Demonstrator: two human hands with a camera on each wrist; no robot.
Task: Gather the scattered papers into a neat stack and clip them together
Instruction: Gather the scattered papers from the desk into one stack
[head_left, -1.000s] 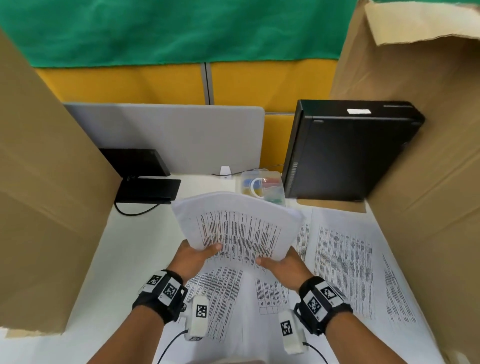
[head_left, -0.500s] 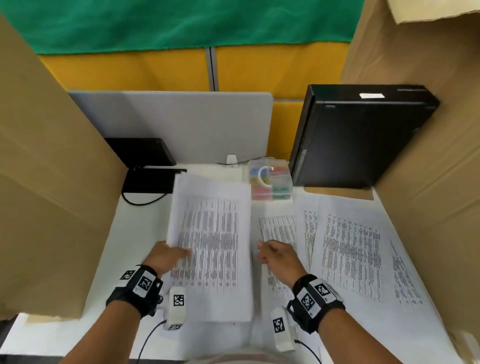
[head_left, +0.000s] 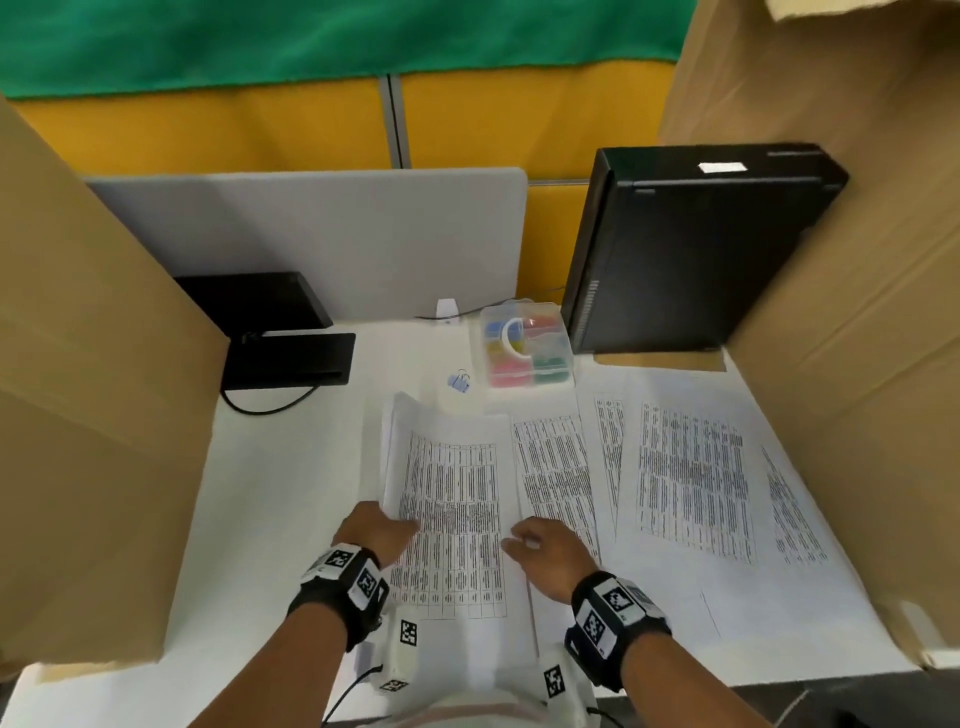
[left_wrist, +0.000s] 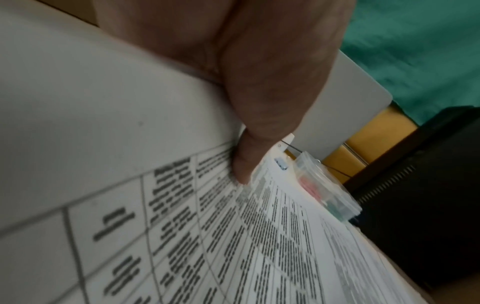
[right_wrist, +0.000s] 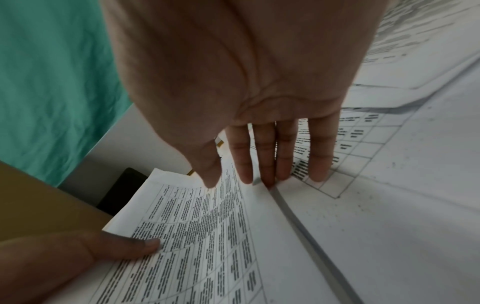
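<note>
My left hand pinches the gathered stack near the worktop's front edge, right hand open beside it; I judge the bowed sheets could fan apart, leaving loose papers ungathered.

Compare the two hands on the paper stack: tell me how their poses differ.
The left hand grips the left edge of the paper stack, thumb on the printed top; the right hand holds nothing. The left hand's fingers are hidden under the sheets; the right hand's fingers are straight, tips touching down at the stack's right edge. The stack's left edge is lifted; its right edge lies flat. Both hands flank the same stack.
</note>
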